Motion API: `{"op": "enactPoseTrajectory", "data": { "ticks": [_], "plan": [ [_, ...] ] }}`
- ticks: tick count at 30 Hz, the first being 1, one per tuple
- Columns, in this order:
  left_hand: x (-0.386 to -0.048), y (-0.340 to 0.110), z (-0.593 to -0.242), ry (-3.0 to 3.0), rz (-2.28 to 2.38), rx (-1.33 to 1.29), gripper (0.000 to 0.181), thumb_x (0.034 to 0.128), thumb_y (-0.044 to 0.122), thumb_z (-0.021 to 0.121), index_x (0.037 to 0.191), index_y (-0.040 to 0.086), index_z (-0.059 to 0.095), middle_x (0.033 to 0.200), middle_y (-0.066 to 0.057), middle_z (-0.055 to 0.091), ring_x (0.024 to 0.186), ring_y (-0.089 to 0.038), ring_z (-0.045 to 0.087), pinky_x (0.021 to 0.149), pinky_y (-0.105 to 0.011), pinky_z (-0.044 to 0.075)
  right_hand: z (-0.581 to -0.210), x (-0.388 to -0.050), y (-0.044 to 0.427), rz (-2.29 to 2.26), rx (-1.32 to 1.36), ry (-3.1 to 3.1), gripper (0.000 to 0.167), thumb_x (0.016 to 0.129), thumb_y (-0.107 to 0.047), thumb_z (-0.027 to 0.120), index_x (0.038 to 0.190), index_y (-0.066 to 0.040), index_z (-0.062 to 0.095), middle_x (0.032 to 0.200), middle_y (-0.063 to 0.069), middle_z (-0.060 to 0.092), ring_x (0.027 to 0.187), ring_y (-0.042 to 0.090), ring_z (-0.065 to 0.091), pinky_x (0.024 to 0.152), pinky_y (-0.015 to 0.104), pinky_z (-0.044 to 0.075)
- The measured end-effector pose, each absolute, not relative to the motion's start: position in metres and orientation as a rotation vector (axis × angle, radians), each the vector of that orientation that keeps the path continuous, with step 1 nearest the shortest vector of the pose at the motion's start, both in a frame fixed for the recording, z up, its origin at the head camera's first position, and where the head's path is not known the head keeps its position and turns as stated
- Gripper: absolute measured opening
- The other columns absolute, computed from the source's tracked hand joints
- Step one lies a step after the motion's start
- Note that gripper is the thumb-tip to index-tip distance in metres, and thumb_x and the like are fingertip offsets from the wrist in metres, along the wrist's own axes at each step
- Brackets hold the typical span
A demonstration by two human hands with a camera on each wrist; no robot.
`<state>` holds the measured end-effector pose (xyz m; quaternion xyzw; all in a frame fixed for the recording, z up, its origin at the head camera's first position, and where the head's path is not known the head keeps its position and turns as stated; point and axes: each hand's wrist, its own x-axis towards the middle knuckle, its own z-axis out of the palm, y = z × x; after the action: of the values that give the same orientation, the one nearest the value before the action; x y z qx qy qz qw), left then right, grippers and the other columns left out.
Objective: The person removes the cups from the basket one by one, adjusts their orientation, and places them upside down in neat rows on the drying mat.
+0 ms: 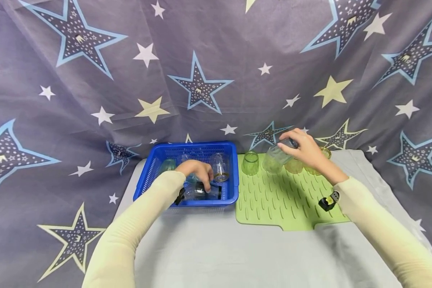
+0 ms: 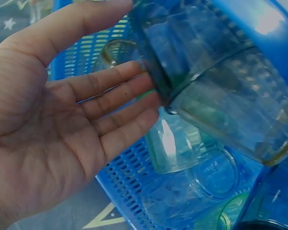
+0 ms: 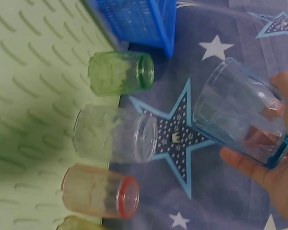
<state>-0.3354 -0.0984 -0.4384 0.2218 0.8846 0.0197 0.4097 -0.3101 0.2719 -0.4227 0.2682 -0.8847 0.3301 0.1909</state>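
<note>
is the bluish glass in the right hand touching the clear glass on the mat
Apart. The right wrist view shows starry cloth in a gap between the held bluish glass and the clear glass; they only overlap in the head view.

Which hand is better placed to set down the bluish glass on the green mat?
Probably the right hand: it holds the bluish glass by the green mat, while the left hand is inside the blue basket, at another glass.
</note>
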Motion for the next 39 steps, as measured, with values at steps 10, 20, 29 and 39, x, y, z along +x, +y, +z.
{"op": "enactPoseTrajectory", "data": {
  "ticks": [10,20,29,39],
  "plan": [
    [-0.329,-0.094,-0.444,2.258,-0.013,0.591,0.063,0.0818,0.024,0.085,0.137,0.005,0.061,0.138,-0.010,0.062,0.130,-0.026,0.058,0.108,-0.038,0.051,-0.426,-0.306,0.303,0.840,0.699,-2.534,0.017,0.092,-0.015,0.075,0.105,-0.004,0.072,0.107,0.016,0.067,0.107,0.037,0.062,0.092,0.053,0.050],
    [-0.325,-0.087,-0.455,2.298,-0.114,0.592,0.070,0.0709,0.018,0.094,0.133,0.006,0.064,0.134,-0.008,0.066,0.128,-0.027,0.060,0.108,-0.038,0.051,-0.440,-0.302,0.333,0.744,0.598,-2.651,0.023,0.095,-0.021,0.073,0.110,-0.003,0.072,0.107,0.018,0.065,0.093,0.035,0.062,0.078,0.053,0.049],
    [-0.320,-0.090,-0.462,2.385,-0.142,0.647,0.069,0.0648,0.022,0.098,0.124,0.004,0.069,0.126,-0.009,0.067,0.119,-0.026,0.062,0.102,-0.036,0.054,-0.451,-0.300,0.354,0.646,0.560,-2.737,0.026,0.097,-0.023,0.071,0.112,-0.001,0.070,0.112,0.023,0.064,0.098,0.040,0.062,0.079,0.058,0.051],
    [-0.316,-0.091,-0.466,2.434,-0.212,0.665,0.063,0.0615,0.019,0.099,0.117,0.006,0.073,0.118,-0.006,0.058,0.114,-0.024,0.059,0.100,-0.035,0.054,-0.465,-0.301,0.367,0.607,0.533,-2.802,0.028,0.095,-0.022,0.072,0.112,0.000,0.071,0.118,0.027,0.062,0.107,0.044,0.060,0.086,0.063,0.050]
  ]
}}
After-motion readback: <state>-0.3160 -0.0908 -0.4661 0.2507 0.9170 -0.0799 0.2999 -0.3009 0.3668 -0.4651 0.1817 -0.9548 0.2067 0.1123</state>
